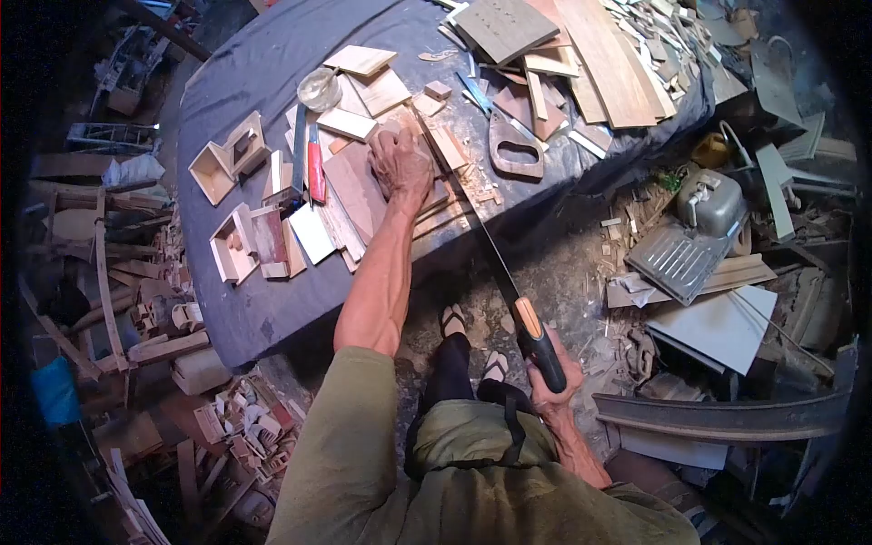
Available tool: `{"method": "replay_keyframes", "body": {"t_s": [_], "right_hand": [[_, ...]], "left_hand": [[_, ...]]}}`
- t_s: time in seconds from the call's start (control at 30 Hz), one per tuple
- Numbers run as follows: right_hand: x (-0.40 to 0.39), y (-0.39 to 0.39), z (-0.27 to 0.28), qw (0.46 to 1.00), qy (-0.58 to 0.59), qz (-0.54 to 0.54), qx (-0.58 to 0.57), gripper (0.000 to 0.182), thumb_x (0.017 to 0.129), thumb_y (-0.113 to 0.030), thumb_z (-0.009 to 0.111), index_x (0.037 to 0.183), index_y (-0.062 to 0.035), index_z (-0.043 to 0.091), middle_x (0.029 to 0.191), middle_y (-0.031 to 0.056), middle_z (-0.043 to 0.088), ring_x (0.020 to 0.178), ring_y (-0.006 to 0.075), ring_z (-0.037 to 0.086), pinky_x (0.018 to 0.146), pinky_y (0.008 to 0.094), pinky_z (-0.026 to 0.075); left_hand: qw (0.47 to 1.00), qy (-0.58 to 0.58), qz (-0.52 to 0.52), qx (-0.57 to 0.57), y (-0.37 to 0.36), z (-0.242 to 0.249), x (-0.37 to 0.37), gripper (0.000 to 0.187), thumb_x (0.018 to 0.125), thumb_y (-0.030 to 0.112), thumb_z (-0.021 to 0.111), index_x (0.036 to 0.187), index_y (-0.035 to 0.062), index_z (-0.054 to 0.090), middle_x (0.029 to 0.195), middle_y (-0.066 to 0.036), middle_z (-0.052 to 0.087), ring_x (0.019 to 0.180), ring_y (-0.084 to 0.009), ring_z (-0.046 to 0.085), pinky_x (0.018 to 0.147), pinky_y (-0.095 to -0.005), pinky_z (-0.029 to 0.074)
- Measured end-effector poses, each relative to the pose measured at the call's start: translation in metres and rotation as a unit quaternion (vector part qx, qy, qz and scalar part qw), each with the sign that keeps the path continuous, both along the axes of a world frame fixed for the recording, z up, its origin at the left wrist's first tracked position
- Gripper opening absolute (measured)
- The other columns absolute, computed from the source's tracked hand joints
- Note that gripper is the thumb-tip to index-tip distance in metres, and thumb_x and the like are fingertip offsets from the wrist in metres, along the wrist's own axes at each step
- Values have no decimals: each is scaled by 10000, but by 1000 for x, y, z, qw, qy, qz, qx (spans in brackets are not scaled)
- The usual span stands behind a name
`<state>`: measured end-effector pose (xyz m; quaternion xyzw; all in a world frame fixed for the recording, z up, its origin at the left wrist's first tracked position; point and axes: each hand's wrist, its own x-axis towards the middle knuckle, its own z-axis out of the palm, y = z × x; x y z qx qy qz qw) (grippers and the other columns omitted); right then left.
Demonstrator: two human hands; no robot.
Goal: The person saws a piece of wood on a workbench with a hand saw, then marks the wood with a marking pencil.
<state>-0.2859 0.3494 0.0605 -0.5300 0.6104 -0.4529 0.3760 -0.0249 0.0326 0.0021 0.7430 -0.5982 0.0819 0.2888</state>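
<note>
My right hand point(556, 374) is wrapped around the black and orange handle of a handsaw point(490, 250). The saw's long blade runs up and away over the table edge, lying against light wood just right of my other hand. With fingers bent, my left hand point(401, 165) presses down on a piece of wood beside the blade. Under and left of that hand lie brown boards point(350, 186); the exact piece gripped is partly hidden by the fingers. Sawdust and small offcuts point(486, 193) lie right of the blade.
The cloth-covered table point(272, 318) also bears a second handsaw point(516, 150), a red-handled tool point(316, 168), a glass jar point(320, 89), small wooden boxes point(234, 245) and stacked boards point(618, 64). A metal sink point(681, 245) and scrap wood point(250, 431) crowd the floor.
</note>
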Motion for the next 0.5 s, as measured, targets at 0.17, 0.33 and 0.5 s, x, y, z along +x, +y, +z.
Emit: {"method": "replay_keyframes", "body": {"t_s": [0.17,0.33,0.5], "right_hand": [[-3,9,14,1000,13,9,-14,602,731,29,679,1327,-36,623,965,176,746,808,158,722,731,281,542],[-17,34,19,1000,8,8,13,602,732,14,688,1329,-31,622,975,192,745,807,164,727,724,284,548],[0,-3,39,999,-5,7,43,618,710,23,680,1323,-32,620,983,162,725,866,147,679,797,288,527]], "left_hand": [[1000,-3,2,-5,-3,1,-3,211,860,238,656,970,66,707,1041,-150,588,1127,-342,510,903,-508,434],[1000,0,6,0,0,2,-5,255,855,274,668,977,53,702,1051,-162,594,1132,-347,506,905,-515,430],[1000,-7,-1,-17,-5,-9,0,251,878,283,646,988,64,705,1062,-167,594,1149,-356,498,914,-517,427]]}}
